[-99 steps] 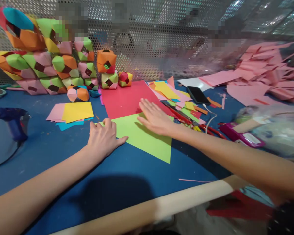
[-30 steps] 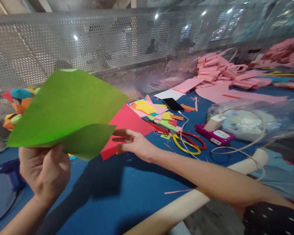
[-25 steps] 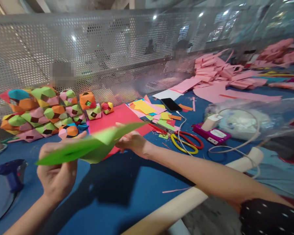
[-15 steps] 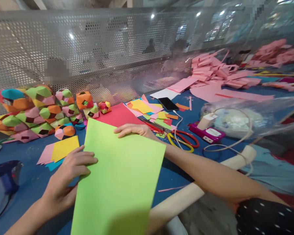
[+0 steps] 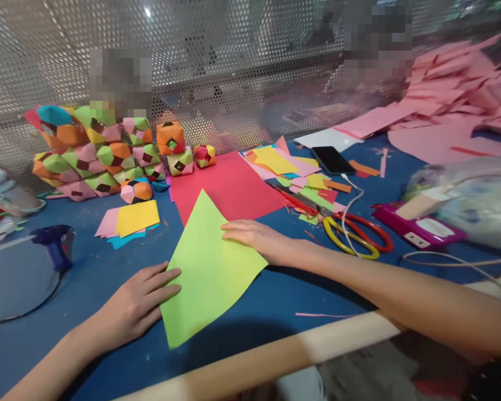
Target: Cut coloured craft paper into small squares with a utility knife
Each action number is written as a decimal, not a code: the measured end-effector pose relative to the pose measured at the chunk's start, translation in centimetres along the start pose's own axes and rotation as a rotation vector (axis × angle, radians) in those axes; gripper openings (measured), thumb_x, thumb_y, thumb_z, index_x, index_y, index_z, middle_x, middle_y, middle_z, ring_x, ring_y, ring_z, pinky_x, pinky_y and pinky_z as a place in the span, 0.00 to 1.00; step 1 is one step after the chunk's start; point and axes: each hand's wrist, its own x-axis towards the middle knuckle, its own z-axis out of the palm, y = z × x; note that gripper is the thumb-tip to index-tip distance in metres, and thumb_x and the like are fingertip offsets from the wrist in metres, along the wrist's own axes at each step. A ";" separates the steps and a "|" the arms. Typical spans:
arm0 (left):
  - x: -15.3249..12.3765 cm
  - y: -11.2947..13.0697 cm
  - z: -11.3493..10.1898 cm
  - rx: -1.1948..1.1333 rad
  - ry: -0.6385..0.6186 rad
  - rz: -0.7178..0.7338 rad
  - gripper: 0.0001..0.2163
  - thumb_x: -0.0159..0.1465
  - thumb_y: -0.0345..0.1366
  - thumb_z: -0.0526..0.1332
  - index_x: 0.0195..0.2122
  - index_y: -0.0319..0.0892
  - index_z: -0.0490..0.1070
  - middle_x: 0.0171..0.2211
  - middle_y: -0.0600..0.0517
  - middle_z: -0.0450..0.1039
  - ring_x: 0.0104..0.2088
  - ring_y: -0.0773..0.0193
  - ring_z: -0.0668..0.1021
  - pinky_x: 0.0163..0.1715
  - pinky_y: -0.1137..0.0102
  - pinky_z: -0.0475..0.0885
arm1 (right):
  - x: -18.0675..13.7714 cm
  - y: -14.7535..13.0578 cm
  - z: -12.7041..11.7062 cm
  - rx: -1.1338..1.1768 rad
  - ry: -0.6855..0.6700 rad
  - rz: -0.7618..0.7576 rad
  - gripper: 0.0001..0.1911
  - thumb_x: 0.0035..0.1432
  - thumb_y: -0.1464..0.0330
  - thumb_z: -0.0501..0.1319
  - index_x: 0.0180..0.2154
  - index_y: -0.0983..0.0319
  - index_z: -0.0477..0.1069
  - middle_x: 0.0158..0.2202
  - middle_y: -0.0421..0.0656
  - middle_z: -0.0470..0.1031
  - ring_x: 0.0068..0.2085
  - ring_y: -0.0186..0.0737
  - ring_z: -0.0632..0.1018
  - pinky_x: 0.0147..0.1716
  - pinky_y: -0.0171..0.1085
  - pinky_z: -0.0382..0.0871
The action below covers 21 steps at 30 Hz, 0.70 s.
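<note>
A light green sheet of paper [image 5: 211,273] lies tilted in front of me, one corner pointing away and its near edge slightly curved. My left hand [image 5: 131,301] grips its left edge, two or more fingers on top and the thumb hidden. On the right side, my right hand [image 5: 254,236] holds the upper right edge, with fingers over the face and the thumb out of sight underneath. Just beyond the green sheet, a red sheet [image 5: 229,184] lies flat on the blue table [image 5: 250,334].
Folded multicoloured paper modules [image 5: 92,153] are stacked at the back left. A glue gun [image 5: 56,245] and small paper squares [image 5: 137,217] are on the left. Right of the hands are scissors [image 5: 350,228], a phone [image 5: 333,160], a purple power strip [image 5: 426,231] and pink paper strips [image 5: 455,89].
The green sheet has dropped lower toward the table and now shows as a smaller, more angled shape. Both hands stay on its edges. My view has tipped down and shifted left.
</note>
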 end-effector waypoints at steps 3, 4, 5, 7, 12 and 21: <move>-0.8 -1.0 0.9 0.084 0.015 -0.030 0.19 0.69 0.31 0.52 0.60 0.49 0.67 0.61 0.49 0.67 0.64 0.51 0.66 0.58 0.56 0.69 | -0.4 -0.4 -0.4 -0.108 0.092 -0.017 0.18 0.61 0.75 0.58 0.52 0.63 0.73 0.58 0.56 0.71 0.58 0.52 0.71 0.51 0.52 0.69; -1.1 -1.3 1.1 0.119 0.017 -0.051 0.20 0.69 0.30 0.51 0.60 0.49 0.67 0.62 0.49 0.67 0.63 0.50 0.67 0.57 0.55 0.69 | -0.6 -0.5 -0.5 -0.129 0.133 -0.056 0.17 0.61 0.76 0.57 0.50 0.62 0.74 0.56 0.55 0.73 0.56 0.51 0.72 0.50 0.52 0.69; -1.4 -1.7 1.3 0.153 0.014 -0.075 0.20 0.69 0.31 0.51 0.61 0.50 0.66 0.62 0.50 0.67 0.62 0.50 0.68 0.57 0.54 0.70 | -0.8 -0.6 -0.6 -0.139 0.163 -0.115 0.16 0.61 0.76 0.56 0.49 0.62 0.75 0.53 0.54 0.75 0.54 0.49 0.73 0.49 0.51 0.69; -1.8 -2.2 1.4 0.203 0.003 -0.121 0.21 0.68 0.31 0.51 0.62 0.52 0.65 0.62 0.50 0.67 0.61 0.50 0.69 0.56 0.54 0.70 | -1.1 -0.7 -0.7 -0.132 0.184 -0.251 0.15 0.61 0.78 0.55 0.45 0.62 0.76 0.46 0.51 0.78 0.48 0.44 0.75 0.46 0.47 0.69; -1.6 -1.3 0.2 0.154 0.046 -0.169 0.22 0.67 0.30 0.52 0.60 0.54 0.67 0.62 0.50 0.66 0.63 0.49 0.67 0.59 0.52 0.66 | -1.6 -0.6 -0.4 -0.075 0.186 -0.307 0.13 0.60 0.79 0.55 0.41 0.63 0.75 0.38 0.47 0.80 0.39 0.40 0.76 0.41 0.43 0.69; 2.6 1.6 -2.0 -0.421 0.199 -0.519 0.10 0.66 0.39 0.57 0.34 0.42 0.76 0.31 0.50 0.77 0.31 0.64 0.78 0.32 0.74 0.73 | -1.9 -1.2 -0.3 0.209 0.247 0.090 0.10 0.63 0.64 0.59 0.33 0.61 0.75 0.32 0.43 0.79 0.35 0.39 0.77 0.37 0.38 0.69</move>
